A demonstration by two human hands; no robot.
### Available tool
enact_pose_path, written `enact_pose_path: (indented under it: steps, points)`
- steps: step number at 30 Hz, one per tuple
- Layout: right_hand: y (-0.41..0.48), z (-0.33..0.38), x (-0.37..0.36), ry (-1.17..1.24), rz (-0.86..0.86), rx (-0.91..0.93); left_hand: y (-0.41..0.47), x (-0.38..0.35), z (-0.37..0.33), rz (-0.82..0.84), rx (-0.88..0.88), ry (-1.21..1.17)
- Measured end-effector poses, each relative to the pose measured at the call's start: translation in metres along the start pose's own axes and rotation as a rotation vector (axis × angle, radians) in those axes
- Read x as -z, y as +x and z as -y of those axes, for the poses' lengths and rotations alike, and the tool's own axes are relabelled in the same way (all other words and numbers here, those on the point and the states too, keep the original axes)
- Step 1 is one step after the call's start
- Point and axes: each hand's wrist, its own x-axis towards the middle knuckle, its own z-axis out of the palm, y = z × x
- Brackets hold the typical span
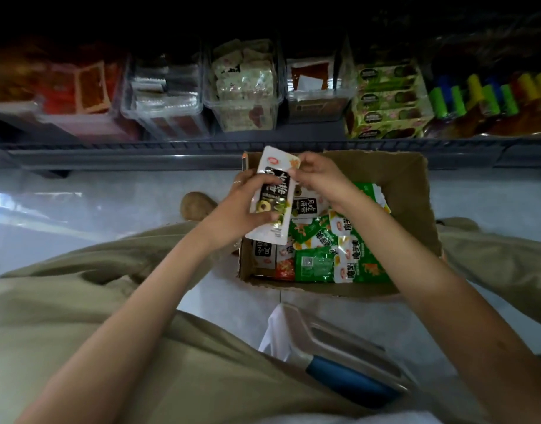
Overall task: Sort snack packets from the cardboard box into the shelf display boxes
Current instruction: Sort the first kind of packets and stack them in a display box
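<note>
A white snack packet [274,194] with black lettering and a green-ring picture is held over the left part of the cardboard box [413,194]. My left hand [246,209] grips its lower half from the left. My right hand [319,175] pinches its upper right corner. Inside the box lie several green packets [330,252] and a few white and black ones [306,206]. Above, clear shelf display boxes hold snacks, one [244,87] filled with pale packets.
The shelf rail [202,151] runs across just beyond the box. A green carton stack [385,99] and coloured tubes [489,93] stand at the shelf's right. A grey basket [339,341] with a blue handle lies near my lap. My knees in khaki trousers flank the box.
</note>
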Motion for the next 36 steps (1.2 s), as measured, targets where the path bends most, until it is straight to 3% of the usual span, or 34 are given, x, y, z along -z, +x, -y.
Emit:
enact_pose_path:
  steps: [4, 6, 9, 11, 15, 18, 24, 29, 32, 36]
  points:
    - [0.011, -0.01, -0.024, 0.139, -0.048, -0.056, 0.001, 0.015, -0.003, -0.248, -0.022, 0.023]
    - [0.018, -0.04, -0.036, -0.073, -0.093, -0.22, 0.0, 0.027, 0.001, -0.355, 0.002, 0.009]
    - [0.017, -0.092, -0.058, -0.538, 0.03, -0.45, -0.003, 0.041, 0.007, -0.483, 0.01, -0.001]
    - [0.012, -0.116, -0.075, -0.748, 0.104, -0.511, -0.005, 0.046, 0.009, -0.53, 0.022, -0.027]
    - [0.011, -0.142, -0.102, -0.965, 0.028, -0.5, -0.007, 0.049, 0.013, -0.558, 0.04, -0.066]
    - [0.014, -0.153, -0.11, -0.98, -0.013, -0.478, -0.008, 0.05, 0.013, -0.552, 0.041, -0.077]
    - [0.015, -0.132, -0.075, -1.109, -0.063, -0.403, -0.009, 0.049, 0.018, -0.559, 0.05, -0.086]
    - [0.009, -0.087, 0.001, -0.834, -0.141, -0.017, -0.005, 0.046, 0.016, -0.53, 0.065, 0.013]
    - [-0.007, -0.042, 0.044, -0.648, -0.061, 0.187, 0.001, 0.041, 0.004, -0.477, 0.035, 0.068]
    - [-0.032, 0.009, 0.071, -0.317, -0.018, 0.243, 0.013, 0.032, -0.023, -0.383, -0.002, 0.112]
